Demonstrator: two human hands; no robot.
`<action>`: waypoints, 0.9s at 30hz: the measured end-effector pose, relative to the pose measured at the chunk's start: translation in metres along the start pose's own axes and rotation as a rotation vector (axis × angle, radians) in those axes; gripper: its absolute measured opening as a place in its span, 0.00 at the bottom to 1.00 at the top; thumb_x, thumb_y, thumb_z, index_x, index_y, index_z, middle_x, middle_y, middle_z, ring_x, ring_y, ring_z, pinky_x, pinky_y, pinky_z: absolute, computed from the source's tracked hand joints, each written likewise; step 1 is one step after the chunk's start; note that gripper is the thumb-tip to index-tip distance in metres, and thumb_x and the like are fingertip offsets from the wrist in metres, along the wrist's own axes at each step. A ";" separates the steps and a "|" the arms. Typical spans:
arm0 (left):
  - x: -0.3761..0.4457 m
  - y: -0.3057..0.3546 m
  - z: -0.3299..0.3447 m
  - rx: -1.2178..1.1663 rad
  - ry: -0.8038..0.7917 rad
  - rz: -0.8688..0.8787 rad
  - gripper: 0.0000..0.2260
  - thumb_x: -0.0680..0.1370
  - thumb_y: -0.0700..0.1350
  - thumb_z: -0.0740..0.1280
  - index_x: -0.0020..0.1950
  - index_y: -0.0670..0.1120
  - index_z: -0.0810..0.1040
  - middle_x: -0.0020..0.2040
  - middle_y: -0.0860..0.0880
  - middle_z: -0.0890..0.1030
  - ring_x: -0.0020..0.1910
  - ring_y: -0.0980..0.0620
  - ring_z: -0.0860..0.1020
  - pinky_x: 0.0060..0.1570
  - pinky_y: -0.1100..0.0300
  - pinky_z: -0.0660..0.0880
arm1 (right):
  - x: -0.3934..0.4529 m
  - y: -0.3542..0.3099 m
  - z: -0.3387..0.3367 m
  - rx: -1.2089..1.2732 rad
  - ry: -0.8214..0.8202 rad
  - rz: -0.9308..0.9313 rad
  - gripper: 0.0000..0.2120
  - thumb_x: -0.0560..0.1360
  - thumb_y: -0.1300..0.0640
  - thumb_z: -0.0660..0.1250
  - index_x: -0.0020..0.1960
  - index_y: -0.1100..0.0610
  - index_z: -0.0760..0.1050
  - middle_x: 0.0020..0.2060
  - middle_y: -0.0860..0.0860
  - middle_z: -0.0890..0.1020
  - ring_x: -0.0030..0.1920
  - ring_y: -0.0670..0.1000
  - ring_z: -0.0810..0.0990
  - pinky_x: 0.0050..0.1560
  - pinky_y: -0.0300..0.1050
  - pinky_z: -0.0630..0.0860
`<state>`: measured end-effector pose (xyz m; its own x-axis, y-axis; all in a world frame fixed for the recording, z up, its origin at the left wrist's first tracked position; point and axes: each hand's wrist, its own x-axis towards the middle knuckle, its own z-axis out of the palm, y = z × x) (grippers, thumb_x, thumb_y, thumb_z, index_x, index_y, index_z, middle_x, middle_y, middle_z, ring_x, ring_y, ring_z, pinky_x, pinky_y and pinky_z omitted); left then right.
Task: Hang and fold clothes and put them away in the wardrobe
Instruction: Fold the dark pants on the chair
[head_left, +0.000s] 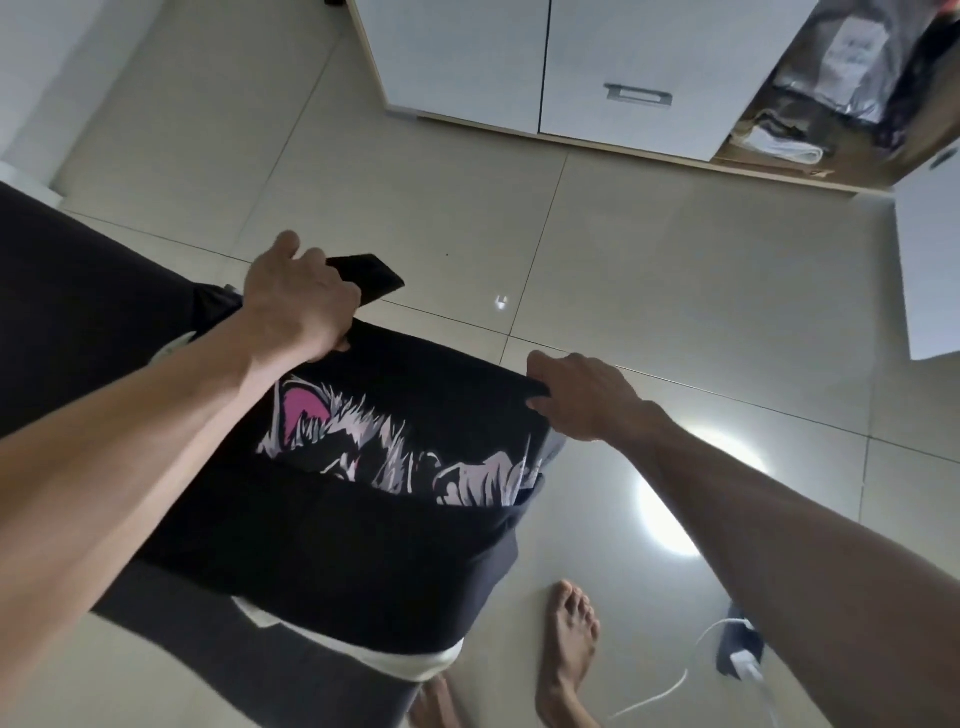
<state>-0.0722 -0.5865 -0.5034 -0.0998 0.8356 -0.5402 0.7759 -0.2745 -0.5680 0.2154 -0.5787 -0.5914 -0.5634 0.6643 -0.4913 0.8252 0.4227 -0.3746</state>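
Note:
A folded black T-shirt (374, 530) with a pink and white print hangs in front of me above the floor. My left hand (298, 299) grips its far left edge, fingers curled over the cloth. My right hand (582, 395) pinches the far right corner of the same edge. A white garment (415, 662) shows under the shirt's near edge. The wardrobe (587, 73) stands ahead with white doors shut on the left; its right compartment (810, 119) is open and holds folded and bagged clothes.
A dark bed or sofa surface (78, 312) lies at the left. An open white wardrobe door (930, 260) juts out at the right. A charger and white cable (737, 654) lie on the tiled floor by my bare feet (566, 654).

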 end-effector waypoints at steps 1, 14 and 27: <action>-0.010 -0.001 -0.002 0.020 0.012 -0.030 0.13 0.78 0.63 0.64 0.50 0.55 0.73 0.49 0.55 0.81 0.60 0.52 0.72 0.62 0.50 0.60 | -0.006 -0.004 0.003 -0.053 0.049 0.003 0.09 0.82 0.48 0.61 0.54 0.52 0.66 0.46 0.51 0.77 0.45 0.59 0.76 0.41 0.48 0.68; -0.125 -0.010 0.075 -0.099 0.226 -0.229 0.06 0.77 0.44 0.60 0.42 0.54 0.70 0.44 0.53 0.79 0.53 0.45 0.76 0.59 0.45 0.63 | -0.101 -0.062 0.086 -0.207 0.278 0.237 0.16 0.72 0.70 0.67 0.55 0.58 0.67 0.38 0.51 0.64 0.34 0.56 0.67 0.28 0.44 0.63; -0.162 -0.001 0.160 -0.245 0.448 -0.247 0.09 0.76 0.41 0.64 0.56 0.48 0.75 0.40 0.50 0.82 0.47 0.44 0.77 0.46 0.48 0.63 | -0.122 -0.117 0.153 0.023 0.173 0.429 0.10 0.73 0.64 0.58 0.52 0.54 0.64 0.42 0.49 0.73 0.37 0.54 0.76 0.38 0.50 0.77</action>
<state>-0.1567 -0.7976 -0.5143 -0.0642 0.9960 -0.0624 0.8901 0.0288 -0.4548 0.1808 -0.8034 -0.6078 -0.1544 0.8699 -0.4684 0.9800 0.0748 -0.1841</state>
